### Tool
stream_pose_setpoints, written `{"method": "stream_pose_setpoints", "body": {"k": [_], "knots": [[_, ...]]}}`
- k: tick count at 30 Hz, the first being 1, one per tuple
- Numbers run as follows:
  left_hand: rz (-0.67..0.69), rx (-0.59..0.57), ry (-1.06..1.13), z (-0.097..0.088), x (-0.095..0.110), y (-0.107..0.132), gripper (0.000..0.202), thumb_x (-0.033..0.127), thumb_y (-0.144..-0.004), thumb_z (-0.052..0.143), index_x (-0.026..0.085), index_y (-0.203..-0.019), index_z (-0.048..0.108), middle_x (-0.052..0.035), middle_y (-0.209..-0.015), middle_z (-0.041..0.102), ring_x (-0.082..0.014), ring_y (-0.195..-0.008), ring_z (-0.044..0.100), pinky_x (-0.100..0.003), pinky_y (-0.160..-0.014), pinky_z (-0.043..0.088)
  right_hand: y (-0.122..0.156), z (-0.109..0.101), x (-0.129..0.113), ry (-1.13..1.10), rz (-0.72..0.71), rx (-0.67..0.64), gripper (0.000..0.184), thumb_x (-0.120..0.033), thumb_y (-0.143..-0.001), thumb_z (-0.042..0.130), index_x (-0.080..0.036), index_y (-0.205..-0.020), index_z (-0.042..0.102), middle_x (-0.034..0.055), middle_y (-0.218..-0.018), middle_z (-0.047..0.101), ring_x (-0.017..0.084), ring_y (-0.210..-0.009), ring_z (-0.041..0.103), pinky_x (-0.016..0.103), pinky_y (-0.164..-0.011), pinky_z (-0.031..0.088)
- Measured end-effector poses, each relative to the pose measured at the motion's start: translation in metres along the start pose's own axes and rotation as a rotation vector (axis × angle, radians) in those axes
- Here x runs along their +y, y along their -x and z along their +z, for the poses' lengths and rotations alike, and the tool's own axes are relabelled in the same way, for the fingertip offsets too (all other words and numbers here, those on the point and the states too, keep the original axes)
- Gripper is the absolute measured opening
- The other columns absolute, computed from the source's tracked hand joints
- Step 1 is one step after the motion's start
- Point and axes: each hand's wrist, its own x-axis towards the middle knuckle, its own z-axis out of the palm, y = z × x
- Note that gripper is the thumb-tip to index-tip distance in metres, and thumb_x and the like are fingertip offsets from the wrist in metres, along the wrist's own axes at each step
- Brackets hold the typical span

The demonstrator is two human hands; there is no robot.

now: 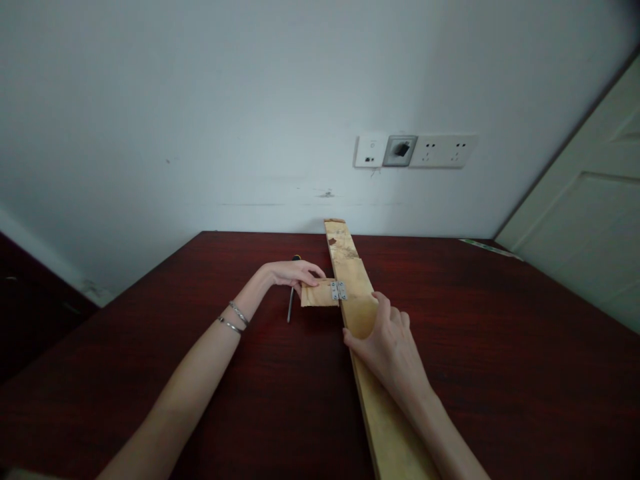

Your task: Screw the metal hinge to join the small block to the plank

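A long pale wooden plank [353, 270] lies lengthways on a dark red table [500, 347], running from the wall toward me. A small wooden block [316, 294] sits against its left edge, joined to it by a small metal hinge [339, 290]. My left hand [293, 273] rests on the small block's far left corner, its fingers curled onto the wood. My right hand [387, 333] lies on the plank just below the hinge, fingers bent over the plank's top and the thumb at its left edge. A screwdriver [291, 300] lies on the table beside the left hand.
A white wall rises behind the table, with a row of sockets [415, 151] above the plank's far end. A pale door [585, 227] stands at the right. Dark furniture shows at the far left edge.
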Motion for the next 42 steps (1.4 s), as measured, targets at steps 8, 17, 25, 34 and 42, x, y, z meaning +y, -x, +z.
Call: {"method": "stream_pose_setpoints", "body": {"k": [8,17,25,34,42], "knots": [[0.098,0.14,0.0,0.004,0.02,0.011,0.039,0.027,-0.067,0.073,0.017,-0.102,0.057,-0.0015,-0.078,0.063,-0.011,-0.063,0.06,-0.02,-0.05,0.048,0.0,-0.001,-0.001,0.005,-0.008,-0.004,0.069,-0.038,-0.067,0.063,-0.008,-0.124,0.039,0.0157,-0.094,0.057,0.03,-0.087,0.05,0.041,-0.075,0.043],[0.196,0.111,0.007,0.012,0.044,0.004,0.035,0.037,-0.07,0.073,0.011,-0.093,0.065,-0.0061,-0.079,0.066,-0.009,-0.059,0.06,-0.024,-0.058,0.051,-0.001,-0.001,-0.001,-0.007,-0.013,0.011,0.07,-0.038,-0.066,0.065,-0.01,-0.124,0.037,0.0147,-0.092,0.058,0.03,-0.087,0.052,0.041,-0.074,0.042],[0.192,0.003,-0.208,0.016,0.07,-0.02,0.025,0.028,-0.069,0.072,0.013,-0.088,0.068,-0.002,-0.066,0.061,-0.0081,-0.053,0.054,-0.024,-0.052,0.045,-0.001,-0.001,-0.002,0.0,0.022,-0.019,0.077,-0.039,-0.065,0.065,-0.008,-0.129,0.034,0.0151,-0.093,0.058,0.031,-0.088,0.053,0.04,-0.076,0.044],[0.151,-0.116,-0.545,0.017,0.094,-0.064,0.023,0.037,-0.057,0.076,0.016,-0.058,0.067,0.0003,-0.049,0.052,-0.0084,-0.046,0.041,-0.026,-0.047,0.033,-0.001,0.002,0.001,0.014,0.008,-0.012,0.098,-0.042,-0.065,0.066,0.0,-0.14,0.018,0.0178,-0.095,0.058,0.03,-0.085,0.052,0.04,-0.078,0.043],[0.026,-0.176,-0.803,0.031,0.102,-0.092,0.021,0.03,-0.054,0.073,0.014,-0.051,0.06,0.0035,-0.045,0.049,-0.0075,-0.046,0.04,-0.023,-0.05,0.034,-0.001,0.009,0.005,0.053,0.036,-0.016,0.108,-0.042,-0.063,0.068,0.004,-0.141,0.01,0.0182,-0.093,0.059,0.03,-0.086,0.053,0.038,-0.077,0.042]]}}
